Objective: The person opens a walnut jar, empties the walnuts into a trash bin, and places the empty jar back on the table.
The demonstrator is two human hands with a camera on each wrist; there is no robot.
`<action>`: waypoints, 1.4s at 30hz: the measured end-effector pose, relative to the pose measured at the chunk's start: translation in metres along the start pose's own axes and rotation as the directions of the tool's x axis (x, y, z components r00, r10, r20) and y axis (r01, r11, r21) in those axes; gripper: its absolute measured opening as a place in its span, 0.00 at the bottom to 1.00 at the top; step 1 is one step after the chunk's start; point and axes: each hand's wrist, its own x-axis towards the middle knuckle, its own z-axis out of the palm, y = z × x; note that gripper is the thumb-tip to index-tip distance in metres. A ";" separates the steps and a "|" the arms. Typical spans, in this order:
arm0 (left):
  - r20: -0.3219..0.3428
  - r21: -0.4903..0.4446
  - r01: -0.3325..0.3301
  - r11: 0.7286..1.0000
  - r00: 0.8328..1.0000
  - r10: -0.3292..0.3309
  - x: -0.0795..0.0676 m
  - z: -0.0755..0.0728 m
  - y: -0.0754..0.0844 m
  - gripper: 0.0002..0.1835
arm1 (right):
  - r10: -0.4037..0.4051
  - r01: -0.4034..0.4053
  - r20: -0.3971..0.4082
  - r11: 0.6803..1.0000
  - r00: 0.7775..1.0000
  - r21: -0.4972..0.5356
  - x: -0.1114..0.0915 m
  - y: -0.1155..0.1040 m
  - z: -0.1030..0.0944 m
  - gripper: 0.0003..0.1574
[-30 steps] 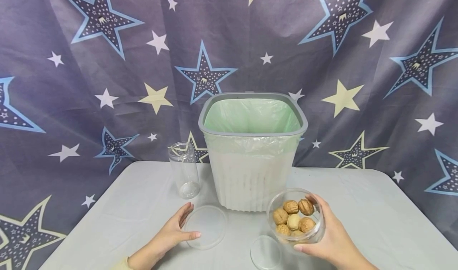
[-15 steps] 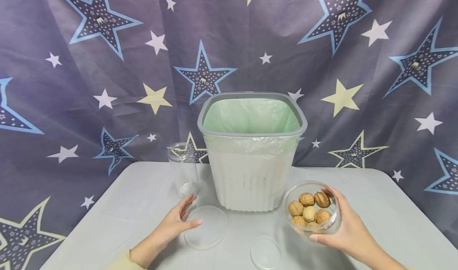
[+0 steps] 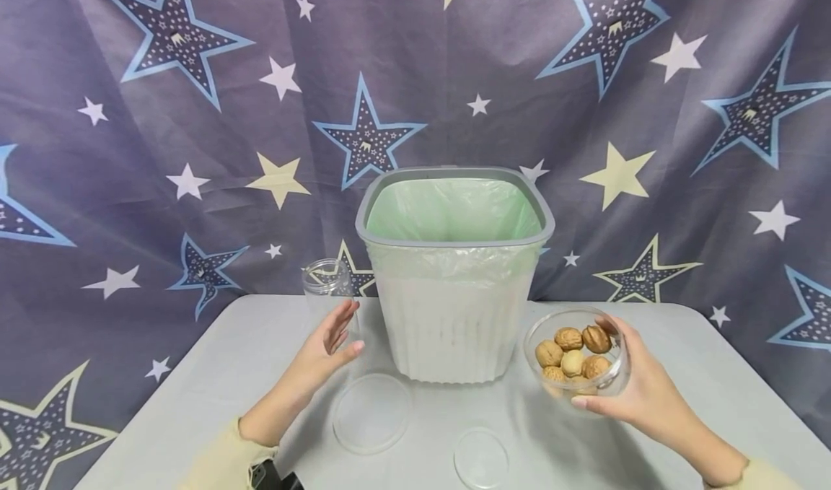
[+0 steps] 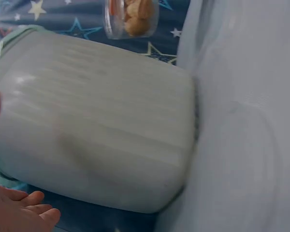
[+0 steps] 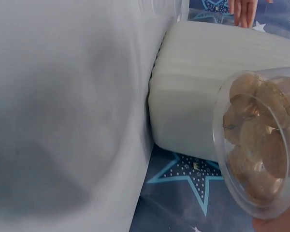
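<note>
My right hand (image 3: 639,385) grips a clear round plastic container (image 3: 552,325) from its right side, thumb at the front. Several brown walnuts (image 3: 568,338) lie in it, one paler than the others. It is held above the table, right of the bin, tilted so its open top shows in the head view. The right wrist view shows the walnuts through the container's clear base (image 5: 253,140). My left hand (image 3: 318,360) is raised with nothing in it, fingers spread and thumb apart. In the head view it overlaps the lower part of a tall clear jar (image 3: 327,277).
A white bin (image 3: 451,324) with a grey rim and pale green liner stands mid-table. Two clear round lids lie flat in front: a larger lid (image 3: 372,414) on the left, a smaller lid (image 3: 481,460) nearer the front. A star-patterned curtain (image 3: 415,64) hangs behind the grey table (image 3: 195,403).
My right hand has carried the walnut container rightward and further back, away from above the small lid. My left hand has risen from beside the large lid toward the tall jar.
</note>
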 end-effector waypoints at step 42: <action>-0.095 0.148 -0.036 0.988 0.994 0.050 0.116 -0.004 0.130 0.42 | -0.022 0.018 -0.044 0.996 0.999 -0.089 0.108 -0.002 -0.073 0.71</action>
